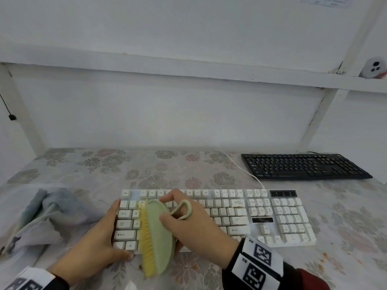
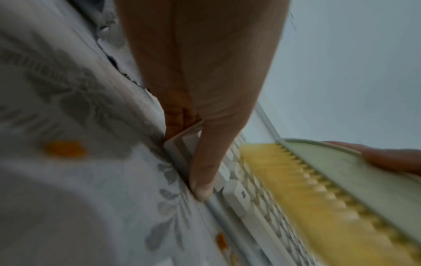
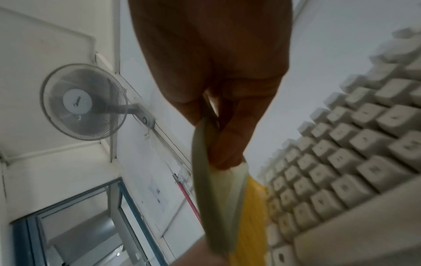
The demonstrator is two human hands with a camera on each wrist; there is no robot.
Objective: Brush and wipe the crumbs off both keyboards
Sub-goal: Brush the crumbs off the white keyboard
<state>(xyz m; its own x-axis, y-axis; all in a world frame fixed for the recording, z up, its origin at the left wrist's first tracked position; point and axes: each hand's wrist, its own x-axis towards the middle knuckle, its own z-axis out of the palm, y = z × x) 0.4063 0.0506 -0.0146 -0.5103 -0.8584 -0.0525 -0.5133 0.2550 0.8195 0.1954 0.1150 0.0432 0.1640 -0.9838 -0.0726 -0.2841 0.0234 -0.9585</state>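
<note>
The flower-patterned cloth-covered table (image 1: 188,164) bears everything. Beyond the right hand, well apart at the far right, lies the black flat plastic keyboard (image 1: 303,167), untouched by either hand. Under both hands sits the white plastic keyboard with pale keycaps (image 1: 261,214), its left end clasped by the left hand (image 1: 98,237): the thumb runs along the near edge and the fingers curl round the left side, steadying it. Just left of that hand lies the crumpled grey cloth (image 1: 52,216), not held. The right hand (image 1: 192,222) grasps the pale green oval scrubbing brush with yellow bristles (image 1: 156,237), tilted on edge with its bristles against the leftmost keys. Orange crumbs (image 1: 323,256) lie on the table to the right of the right wrist and near the keyboard's front edge.

The step in hand looks like brushing the white keyboard, near its left end. The next move likely calls for sweeping the loosened bits off the edge, then taking the cloth to wipe, and then the black keyboard
</note>
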